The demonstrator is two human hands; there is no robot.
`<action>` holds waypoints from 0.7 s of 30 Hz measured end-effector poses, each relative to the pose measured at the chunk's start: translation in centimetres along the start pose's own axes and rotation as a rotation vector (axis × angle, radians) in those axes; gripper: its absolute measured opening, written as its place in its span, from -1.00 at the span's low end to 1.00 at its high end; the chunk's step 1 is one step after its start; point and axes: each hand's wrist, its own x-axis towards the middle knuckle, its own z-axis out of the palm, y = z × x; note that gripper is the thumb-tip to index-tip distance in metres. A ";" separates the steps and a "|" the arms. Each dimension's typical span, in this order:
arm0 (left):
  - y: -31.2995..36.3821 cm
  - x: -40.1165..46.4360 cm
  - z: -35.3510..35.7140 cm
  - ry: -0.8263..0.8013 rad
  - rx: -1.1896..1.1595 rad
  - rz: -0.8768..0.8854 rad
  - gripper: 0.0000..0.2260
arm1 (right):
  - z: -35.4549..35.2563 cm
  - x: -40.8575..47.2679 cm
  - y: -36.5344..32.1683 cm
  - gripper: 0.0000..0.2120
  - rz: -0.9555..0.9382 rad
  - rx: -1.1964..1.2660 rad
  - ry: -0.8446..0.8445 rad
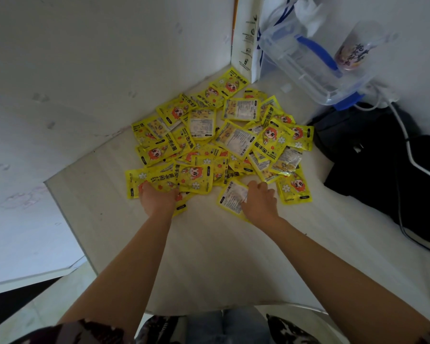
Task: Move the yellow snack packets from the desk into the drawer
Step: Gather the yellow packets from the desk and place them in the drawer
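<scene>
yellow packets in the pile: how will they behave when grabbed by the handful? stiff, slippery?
Likely slippery: the yellow packets are glossy film lying overlapped, so they may slide apart. Probably light and bendy, being flat pouches. Both the left hand and right hand are on them, which suits scooping.

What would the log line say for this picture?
stage: gathering | left hand: on yellow packets | right hand: on one packet | desk: pile still there | drawer: not visible

Both hands [157, 197] [260, 201] on yellow packet pile [219, 140], desk [209, 256].
</scene>
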 end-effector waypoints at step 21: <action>-1.2 -1.0 -2.8 -0.032 -0.120 -0.041 -0.57 | -0.5 -1.0 -1.0 -0.67 -0.133 0.051 -0.076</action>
